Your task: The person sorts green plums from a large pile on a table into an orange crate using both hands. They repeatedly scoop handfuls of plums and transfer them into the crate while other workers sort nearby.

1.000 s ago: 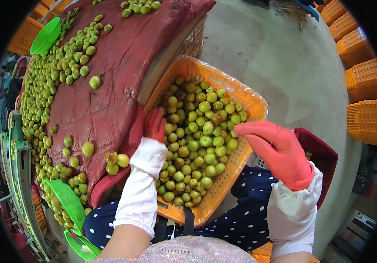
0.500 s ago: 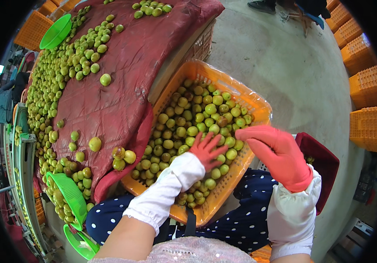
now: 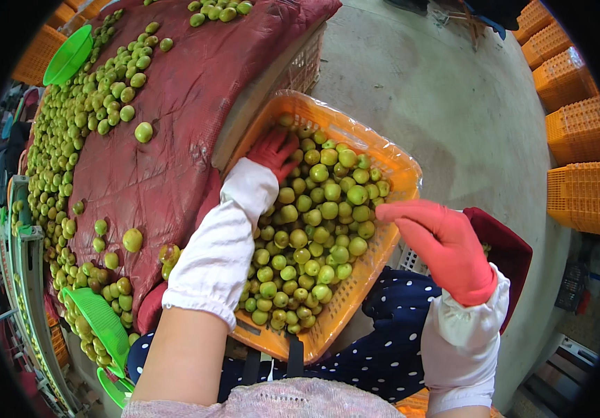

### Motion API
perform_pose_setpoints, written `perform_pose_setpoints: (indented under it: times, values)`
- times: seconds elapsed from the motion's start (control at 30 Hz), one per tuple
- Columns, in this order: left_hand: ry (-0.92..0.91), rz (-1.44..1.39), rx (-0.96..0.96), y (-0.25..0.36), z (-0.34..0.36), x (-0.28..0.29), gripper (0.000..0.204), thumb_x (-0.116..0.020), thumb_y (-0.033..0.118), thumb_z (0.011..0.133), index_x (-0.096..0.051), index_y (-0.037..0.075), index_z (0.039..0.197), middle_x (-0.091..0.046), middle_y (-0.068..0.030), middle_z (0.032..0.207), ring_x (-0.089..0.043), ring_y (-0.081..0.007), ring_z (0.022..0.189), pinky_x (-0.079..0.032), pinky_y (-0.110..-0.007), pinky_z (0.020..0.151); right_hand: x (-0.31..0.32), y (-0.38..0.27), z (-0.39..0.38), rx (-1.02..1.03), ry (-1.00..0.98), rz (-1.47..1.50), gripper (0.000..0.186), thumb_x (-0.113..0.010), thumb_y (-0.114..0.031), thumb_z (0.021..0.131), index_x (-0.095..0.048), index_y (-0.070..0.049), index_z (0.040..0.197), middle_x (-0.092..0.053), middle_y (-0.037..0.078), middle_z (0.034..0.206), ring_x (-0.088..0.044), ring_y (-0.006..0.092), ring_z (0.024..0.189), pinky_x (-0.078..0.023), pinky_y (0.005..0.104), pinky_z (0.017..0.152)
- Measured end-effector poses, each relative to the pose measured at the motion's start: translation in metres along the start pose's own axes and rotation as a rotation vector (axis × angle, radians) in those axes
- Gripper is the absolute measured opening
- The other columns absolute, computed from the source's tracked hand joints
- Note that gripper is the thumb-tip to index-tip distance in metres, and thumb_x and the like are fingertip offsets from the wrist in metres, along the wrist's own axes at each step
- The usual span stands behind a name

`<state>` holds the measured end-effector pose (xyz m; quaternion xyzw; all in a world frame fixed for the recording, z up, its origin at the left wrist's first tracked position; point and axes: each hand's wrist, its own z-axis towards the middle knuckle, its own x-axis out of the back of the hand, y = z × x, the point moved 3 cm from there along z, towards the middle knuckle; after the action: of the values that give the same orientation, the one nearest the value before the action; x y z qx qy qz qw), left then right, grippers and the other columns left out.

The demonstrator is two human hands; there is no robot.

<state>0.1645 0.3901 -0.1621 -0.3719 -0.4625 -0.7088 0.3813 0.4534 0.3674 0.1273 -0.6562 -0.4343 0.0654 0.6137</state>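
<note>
An orange plastic crate (image 3: pixel 380 292) with a clear plastic liner stands before me. It holds many small round green-and-brown fruits (image 3: pixel 314 233) that look like jujubes. My left hand (image 3: pixel 272 152), in a red glove, reaches into the crate's far left corner, its fingers spread over fruits along the wall. Its fingertips are partly in shadow. At the crate's right rim, my right hand (image 3: pixel 446 244), also red-gloved, hangs with fingers held together and curved, thumb apart below them. I see nothing between them. White sleeve covers reach up from both gloves.
Left of the crate, a dark red padded cover (image 3: pixel 167 167) carries scattered fruits. Green plastic baskets (image 3: pixel 98 324) sit by its left side. A dark red bin (image 3: pixel 502 251) stands beyond my right hand, and stacked orange crates (image 3: pixel 579 198) line the far right.
My left hand has moved from the middle of the crate to its far left corner. The fruits lie further toward the right. My right hand keeps nearly the same pose; the view has shifted slightly.
</note>
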Motion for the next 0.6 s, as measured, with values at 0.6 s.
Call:
perform_pose_setpoints:
  times: [0.6]
  values:
    - [0.586, -0.848, 0.958, 0.116, -0.158, 0.234, 0.044, -0.059, 0.023, 0.093, -0.054, 0.003, 0.132, -0.055, -0.0115, 0.133, -0.055, -0.0235, 0.115, -0.044, -0.031, 0.097, -0.122, -0.007, 0.081, 0.138, -0.17, 0.141, 0.029, -0.055, -0.018, 0.096, -0.067, 0.002, 0.112, -0.071, 0.006, 0.102, -0.063, 0.0136, 0.097, -0.048, 0.026, 0.088]
